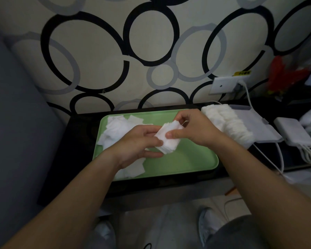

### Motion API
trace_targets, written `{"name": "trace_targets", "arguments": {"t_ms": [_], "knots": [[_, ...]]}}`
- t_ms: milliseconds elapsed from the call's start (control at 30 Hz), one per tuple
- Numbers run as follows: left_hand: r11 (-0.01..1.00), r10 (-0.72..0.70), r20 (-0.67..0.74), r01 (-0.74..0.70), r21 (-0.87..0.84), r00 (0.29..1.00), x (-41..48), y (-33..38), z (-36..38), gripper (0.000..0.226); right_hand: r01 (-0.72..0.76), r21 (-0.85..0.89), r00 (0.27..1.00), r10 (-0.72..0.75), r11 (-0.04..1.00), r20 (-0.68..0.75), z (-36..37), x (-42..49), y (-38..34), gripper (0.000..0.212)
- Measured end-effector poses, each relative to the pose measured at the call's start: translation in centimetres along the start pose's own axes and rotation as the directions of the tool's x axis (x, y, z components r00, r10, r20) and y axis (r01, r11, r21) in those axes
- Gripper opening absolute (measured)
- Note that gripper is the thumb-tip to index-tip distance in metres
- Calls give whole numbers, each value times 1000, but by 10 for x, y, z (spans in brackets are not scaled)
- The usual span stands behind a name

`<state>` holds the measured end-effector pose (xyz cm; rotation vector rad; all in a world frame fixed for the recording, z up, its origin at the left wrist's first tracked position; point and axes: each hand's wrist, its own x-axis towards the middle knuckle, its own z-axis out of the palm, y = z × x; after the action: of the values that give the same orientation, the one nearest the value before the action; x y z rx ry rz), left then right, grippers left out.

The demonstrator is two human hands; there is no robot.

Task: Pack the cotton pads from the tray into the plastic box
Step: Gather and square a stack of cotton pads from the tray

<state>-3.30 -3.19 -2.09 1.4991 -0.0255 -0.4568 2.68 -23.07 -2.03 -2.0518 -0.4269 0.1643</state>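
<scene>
Both hands are closed on one small stack of cotton pads (169,139) above the green tray (187,159), the left hand (142,142) gripping one side and the right hand (192,128) pinching the other. A long row of pads (226,123) already sits in the plastic box (258,126) just right of the tray. Loose pads (118,128) lie along the tray's left side, so the job looks roughly half done.

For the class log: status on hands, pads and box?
Left hand and right hand both grip one stack of pads. Loose pads remain on tray. Box part-filled, path clear.
</scene>
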Motion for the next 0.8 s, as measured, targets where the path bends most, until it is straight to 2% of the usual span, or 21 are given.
{"name": "trace_targets", "arguments": {"t_ms": [100,267,367,467,567,667,800], "knots": [[1000,13,-17,-13,-14,1000,2,-1,-1,30,9,2,997,-9,1000,-80,0,1,0,38],[997,8,-53,-12,-76,999,5,-3,-2,30,-8,155,996,22,988,-90,-6,0,-1,11],[996,2,-93,-11,-92,996,6,-3,-2,30,-16,194,995,35,981,-95,-11,-1,1,6],[997,-11,-117,2,-77,993,7,-4,-4,30,-29,351,991,73,936,-113,-19,-2,0,4],[996,-18,-135,5,-95,991,7,-4,-5,28,-73,517,996,93,853,-12,-25,-5,-4,6],[995,-13,-120,1,-97,993,6,-3,-4,27,-145,468,987,92,872,134,-21,-9,-7,12],[996,-7,-96,-2,-89,995,7,-2,0,29,-117,323,990,86,939,109,-11,-7,-9,6]]}}
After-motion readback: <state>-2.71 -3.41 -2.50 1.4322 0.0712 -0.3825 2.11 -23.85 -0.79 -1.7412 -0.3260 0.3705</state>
